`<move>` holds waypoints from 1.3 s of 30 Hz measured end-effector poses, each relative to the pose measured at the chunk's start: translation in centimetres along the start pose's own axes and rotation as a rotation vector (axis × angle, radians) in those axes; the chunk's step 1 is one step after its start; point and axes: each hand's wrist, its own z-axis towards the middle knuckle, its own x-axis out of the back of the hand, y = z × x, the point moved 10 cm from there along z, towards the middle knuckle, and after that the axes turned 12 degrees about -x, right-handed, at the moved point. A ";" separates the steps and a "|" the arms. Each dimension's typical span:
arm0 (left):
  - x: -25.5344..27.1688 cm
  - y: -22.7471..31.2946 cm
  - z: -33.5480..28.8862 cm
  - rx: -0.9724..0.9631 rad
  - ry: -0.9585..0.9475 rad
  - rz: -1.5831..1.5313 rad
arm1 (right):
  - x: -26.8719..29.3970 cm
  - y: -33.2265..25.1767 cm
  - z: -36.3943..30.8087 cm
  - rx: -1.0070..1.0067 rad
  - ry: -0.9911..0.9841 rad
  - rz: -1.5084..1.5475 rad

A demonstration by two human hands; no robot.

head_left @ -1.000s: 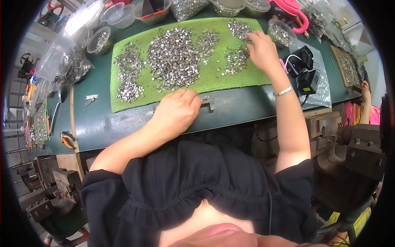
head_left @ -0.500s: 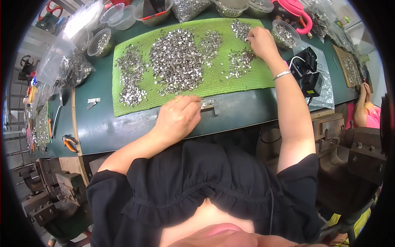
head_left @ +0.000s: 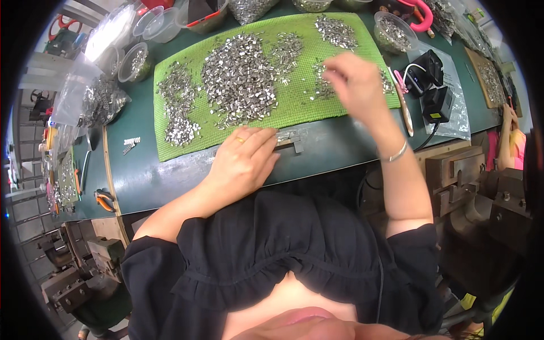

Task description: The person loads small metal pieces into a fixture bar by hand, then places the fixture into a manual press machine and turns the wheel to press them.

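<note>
My left hand [head_left: 245,156] rests at the bench's near edge, fingers bent and pressed together. Its fingertips are at the left end of a small flat metal fixture [head_left: 290,140]; whatever they grip is hidden. Over the right part of the green mat [head_left: 309,116] hangs my right hand [head_left: 358,85], slightly blurred, its thumb and index finger pinched; anything between them is too small to make out. Below that hand lies a small pile of metal pieces [head_left: 324,88], partly covered. A big heap of short metal pieces [head_left: 241,79] fills the mat's middle, with smaller piles around it.
Tubs of metal parts [head_left: 395,34] line the bench's far side. Right of the mat lie a white-handled tool [head_left: 407,116] and black boxes with a cable [head_left: 437,105]. Orange-handled pliers [head_left: 104,200] lie at the left. Another person's hands [head_left: 508,122] show at far right.
My right hand has come back from the far right pile toward me, uncovering that pile. The left hand stays by the fixture. The view has shifted slightly.
</note>
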 end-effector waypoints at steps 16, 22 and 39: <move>-5.2 -11.8 8.5 0.021 -0.361 0.205 | 0.7 3.6 -6.4 -0.188 0.160 -0.265; -5.8 -11.6 8.0 0.019 -0.305 0.142 | 0.4 3.1 -7.0 -0.154 0.148 -0.299; -3.4 -12.6 8.2 0.093 -0.276 0.163 | 0.3 2.8 -7.4 -0.166 0.127 -0.275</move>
